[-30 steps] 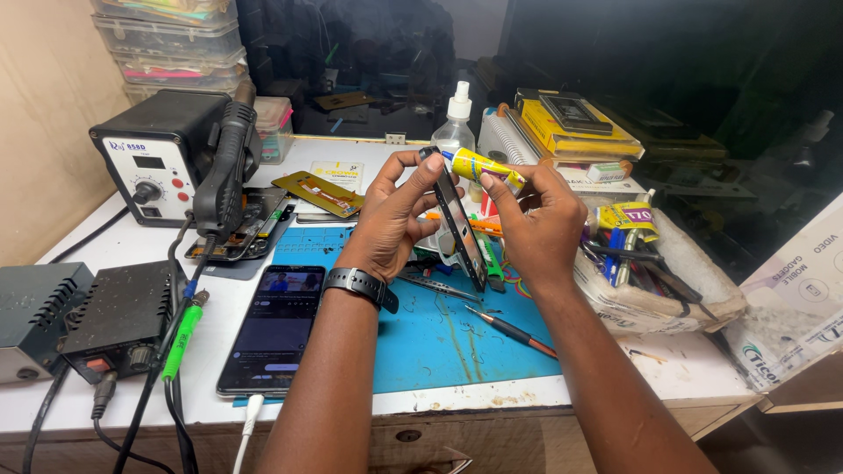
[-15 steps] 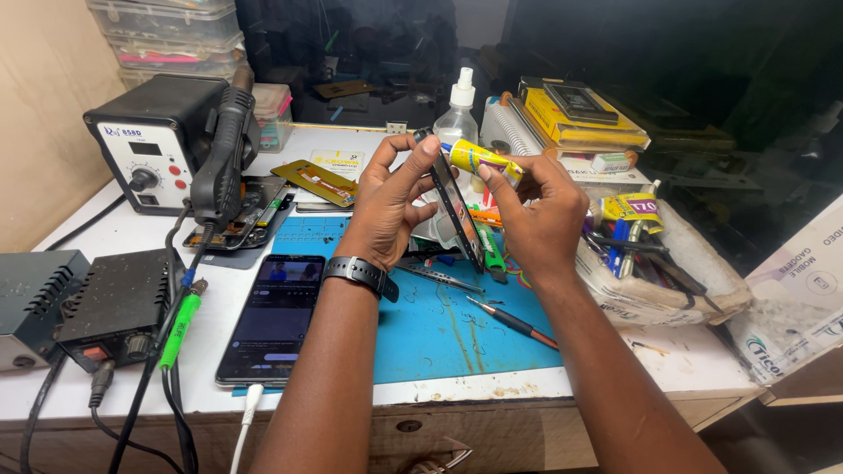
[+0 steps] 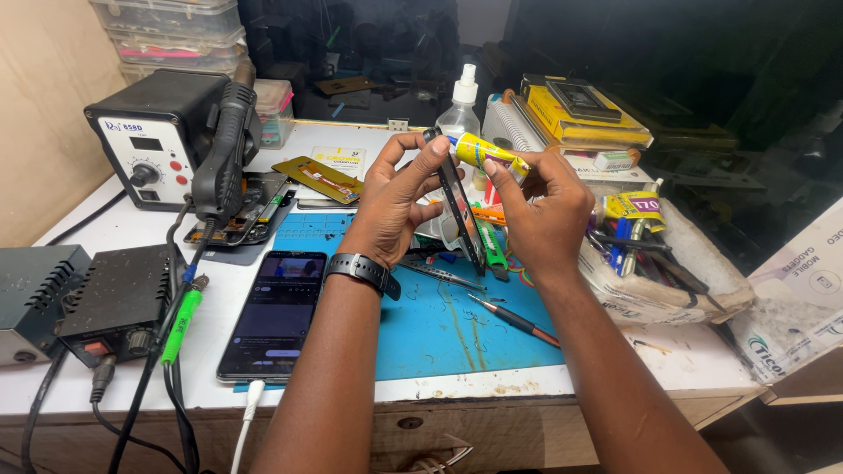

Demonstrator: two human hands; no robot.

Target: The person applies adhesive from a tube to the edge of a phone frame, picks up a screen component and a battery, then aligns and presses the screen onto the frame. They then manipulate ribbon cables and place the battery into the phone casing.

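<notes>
Phone frame (image 3: 458, 204) sits edge-on above the blue mat (image 3: 457, 325), held between our two hands, and that mat is our landmark for everything else. We judge the gluing to be in progress: the yellow glue tube (image 3: 488, 152) has its nozzle at the frame's top corner, but we cannot see any bead along the edge, so how much is laid and how much is left we cannot tell. Left of the mat stands the hot-air station (image 3: 156, 136); on the mat's left edge lies a lit phone (image 3: 274, 312); behind it stands a clear bottle (image 3: 460, 110); on it, below the hands, lie tweezers (image 3: 439, 274) and a screwdriver (image 3: 514, 319). Our left hand (image 3: 395, 204) comes up from the near edge, wrist cocked back, thumb and fingers pinching the frame's sides. Our right hand (image 3: 544, 211) mirrors it, curled, fingertips pinching the tube and tilting it towards the frame.
</notes>
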